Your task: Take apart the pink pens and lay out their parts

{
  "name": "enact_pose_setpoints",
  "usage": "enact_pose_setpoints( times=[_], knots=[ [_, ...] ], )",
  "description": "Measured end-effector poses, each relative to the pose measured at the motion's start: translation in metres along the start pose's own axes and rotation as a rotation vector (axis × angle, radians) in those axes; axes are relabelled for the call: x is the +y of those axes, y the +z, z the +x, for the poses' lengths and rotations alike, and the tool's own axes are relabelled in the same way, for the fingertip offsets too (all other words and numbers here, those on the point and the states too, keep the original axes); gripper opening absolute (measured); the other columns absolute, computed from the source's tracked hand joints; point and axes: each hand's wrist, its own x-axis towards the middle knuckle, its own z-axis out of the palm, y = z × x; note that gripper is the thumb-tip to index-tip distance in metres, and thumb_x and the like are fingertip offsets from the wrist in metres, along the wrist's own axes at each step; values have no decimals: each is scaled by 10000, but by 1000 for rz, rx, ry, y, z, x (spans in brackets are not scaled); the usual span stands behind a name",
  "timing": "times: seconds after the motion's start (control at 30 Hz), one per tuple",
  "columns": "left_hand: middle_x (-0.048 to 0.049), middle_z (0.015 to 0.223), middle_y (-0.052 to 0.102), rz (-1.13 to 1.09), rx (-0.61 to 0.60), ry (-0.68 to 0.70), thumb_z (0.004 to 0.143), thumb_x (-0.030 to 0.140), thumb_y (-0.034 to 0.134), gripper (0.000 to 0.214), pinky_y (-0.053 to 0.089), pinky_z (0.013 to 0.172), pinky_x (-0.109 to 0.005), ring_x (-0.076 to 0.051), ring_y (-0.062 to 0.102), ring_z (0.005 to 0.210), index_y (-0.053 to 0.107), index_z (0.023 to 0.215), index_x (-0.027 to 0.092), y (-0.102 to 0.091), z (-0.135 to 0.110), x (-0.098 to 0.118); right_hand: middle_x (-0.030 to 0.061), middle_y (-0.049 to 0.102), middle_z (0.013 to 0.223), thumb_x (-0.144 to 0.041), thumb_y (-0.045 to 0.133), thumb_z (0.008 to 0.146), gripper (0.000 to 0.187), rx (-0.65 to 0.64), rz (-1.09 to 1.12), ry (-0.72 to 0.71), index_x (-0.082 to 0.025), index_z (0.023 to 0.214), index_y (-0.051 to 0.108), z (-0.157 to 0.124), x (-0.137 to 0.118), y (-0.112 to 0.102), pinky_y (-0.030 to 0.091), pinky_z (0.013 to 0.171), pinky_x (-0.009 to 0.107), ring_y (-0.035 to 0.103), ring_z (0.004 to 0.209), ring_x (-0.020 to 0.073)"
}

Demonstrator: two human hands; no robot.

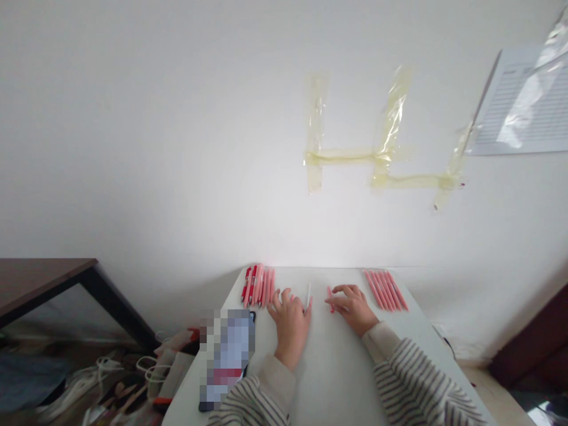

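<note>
Striped sleeves (423, 373) fill the lower edge of the view, nearest the camera, and run out over a white table (335, 378) to two bare hands near the wall (177, 148). Between the hands lie the two things that matter most: a white stick (309, 294) just beside the thumb of the left hand (291, 322), and a pink piece (329, 291) at the fingertips of the right hand (350, 305). Stick and piece are apart, with bare table between them; their long axes both run roughly away from the person, their far ends leaning slightly toward each other. Each is closest to the hand on its own side. The left hand comes in palm down, its fingers bent and spread toward the left pens (258, 287); whether it grips the stick cannot be told. The right hand reaches inward from the right, wrist low, fingers curled, thumb and index at the piece; it looks like a pinch, but how firmly it closes does not show. Right pens (386, 290) lie in a neat slanted row beyond the right hand, and a blurred phone (231, 355) rests left of the left forearm.
</note>
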Motion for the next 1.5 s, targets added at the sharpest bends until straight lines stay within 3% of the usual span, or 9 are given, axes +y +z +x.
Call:
enact_pose_setpoints(
  times=[0.17,0.33,0.67,0.9,1.17,1.5],
  knots=[
    [-112,1287,598,28,-22,0,884,430,599,280,302,1098,-626,-366,401,1322,731,794,200,-6,0,1,-2,699,1194,-230,673,892,312,-12,-1,-32,-483,1052,762,1,-4,3,495,971,485,554,1103,255],
    [-110,1339,564,147,35,-4,879,369,605,194,178,1155,-699,-360,373,1352,725,938,228,-17,4,-6,-4,694,1215,-204,638,907,343,-9,-17,-38,-486,1062,760,0,-12,4,481,987,492,541,1119,260],
    [-144,1302,587,235,25,-68,925,317,493,270,209,1117,-764,-389,381,1361,740,957,212,-14,7,-14,20,681,1232,-231,616,926,356,1,11,-28,-475,1160,726,0,-8,3,504,982,508,546,1135,268],
    [-143,1298,595,242,3,-80,915,324,509,275,205,1119,-769,-383,418,1327,760,933,212,-13,8,-16,66,703,1222,-168,558,926,405,58,51,30,-348,1261,697,2,16,6,540,984,489,575,1152,269],
    [-123,1318,599,238,8,-80,932,326,502,286,213,1122,-768,-379,421,1327,762,921,209,-12,8,-17,84,674,1330,-188,557,924,351,-101,80,122,-264,1217,734,2,23,10,480,1081,459,567,1261,272],
    [-96,1316,595,137,77,-29,880,273,609,144,188,1147,-736,-352,432,1299,739,885,213,-12,12,-16,71,718,1216,-194,560,947,328,51,129,56,-294,1209,732,3,20,6,512,1022,476,579,1161,272]
  ],
)
